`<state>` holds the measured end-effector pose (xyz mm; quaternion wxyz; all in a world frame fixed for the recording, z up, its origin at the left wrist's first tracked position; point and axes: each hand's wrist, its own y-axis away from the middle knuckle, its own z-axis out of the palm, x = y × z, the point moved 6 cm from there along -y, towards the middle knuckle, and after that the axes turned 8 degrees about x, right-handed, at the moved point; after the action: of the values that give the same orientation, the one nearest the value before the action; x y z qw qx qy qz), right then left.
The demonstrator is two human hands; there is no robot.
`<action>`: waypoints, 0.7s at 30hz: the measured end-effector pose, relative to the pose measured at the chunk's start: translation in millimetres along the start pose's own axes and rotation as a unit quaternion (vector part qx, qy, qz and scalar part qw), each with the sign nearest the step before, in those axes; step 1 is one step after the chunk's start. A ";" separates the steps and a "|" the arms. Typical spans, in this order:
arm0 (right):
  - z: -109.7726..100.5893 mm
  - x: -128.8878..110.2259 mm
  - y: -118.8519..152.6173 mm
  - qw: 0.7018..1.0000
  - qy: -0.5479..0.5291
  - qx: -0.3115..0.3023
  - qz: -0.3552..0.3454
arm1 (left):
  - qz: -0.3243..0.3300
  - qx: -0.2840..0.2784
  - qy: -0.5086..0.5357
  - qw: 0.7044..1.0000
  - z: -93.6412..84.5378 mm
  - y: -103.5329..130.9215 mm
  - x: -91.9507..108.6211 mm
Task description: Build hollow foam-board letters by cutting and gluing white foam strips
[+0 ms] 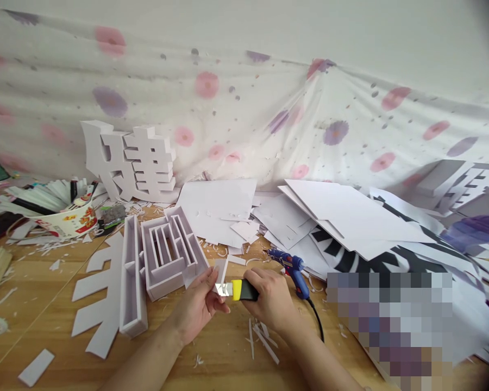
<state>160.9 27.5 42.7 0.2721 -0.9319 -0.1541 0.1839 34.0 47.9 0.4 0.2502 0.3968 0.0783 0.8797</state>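
My right hand (269,298) is closed round the black and yellow handle of a utility knife (237,290), its blade pointing left. Between the fingers of my left hand (199,304) is a small white foam board piece (220,270), and the blade lies against or close to it. Just left of my hands sits a hollow white box-like character (167,255) with open compartments. Beside it lies a flat white cut-out (110,293). A blue glue gun (295,271) rests right of my right hand, its black cord running toward me.
A finished white character (130,163) stands against the flowered curtain (252,125). A paper bowl (75,220) of white strips is at the left. White sheets (350,212) are stacked at the right, and foam scraps (264,339) litter the wooden table (212,358).
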 end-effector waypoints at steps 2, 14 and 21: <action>-0.6 3.2 -0.9 1.000 -0.001 0.001 0.006 | 0.002 -0.011 0.006 1.000 -0.7 -0.7 -0.8; -1.0 -2.3 -1.0 1.000 -0.010 0.000 -0.009 | -0.006 -0.008 -0.006 1.000 2.0 3.3 -0.7; -6.6 12.3 -5.4 1.000 0.004 0.013 0.025 | -0.011 -0.068 -0.009 0.998 7.8 5.7 -2.1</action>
<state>173.6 33.6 47.7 0.2806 -0.9325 -0.1273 0.1887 38.8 41.4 6.2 0.2871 0.3856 0.0208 0.8766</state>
